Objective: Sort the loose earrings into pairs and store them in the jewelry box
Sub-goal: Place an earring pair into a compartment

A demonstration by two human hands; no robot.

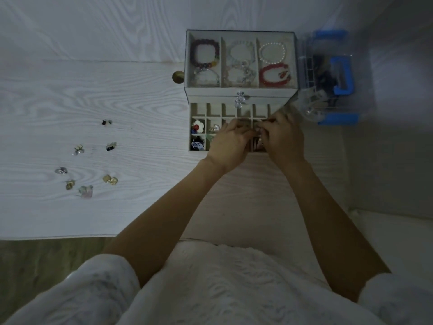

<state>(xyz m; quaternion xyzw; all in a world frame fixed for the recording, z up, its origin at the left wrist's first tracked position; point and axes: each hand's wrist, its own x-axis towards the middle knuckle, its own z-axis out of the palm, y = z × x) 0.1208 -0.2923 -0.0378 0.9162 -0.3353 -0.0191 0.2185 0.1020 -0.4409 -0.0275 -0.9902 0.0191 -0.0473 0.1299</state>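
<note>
A beige jewelry box (239, 92) stands on the white table, with bracelets under its clear top. Its lower drawer (196, 111) is pulled out and split into small compartments; the left ones hold a red-and-white flower earring (198, 126) and a blue-and-white one (196, 145). My left hand (228, 144) and my right hand (282, 139) meet over the drawer's middle compartments, fingertips pinched together. What they hold is hidden. Several loose earrings lie at the left: a dark pair (106, 122), a gold pair (110, 179), a green-pink one (85, 190).
A clear plastic bin with blue handles (337, 76) stands right of the box. A round brass knob (178, 77) sits by the box's left side. The table's front edge (70, 237) runs near my body, with wooden floor below.
</note>
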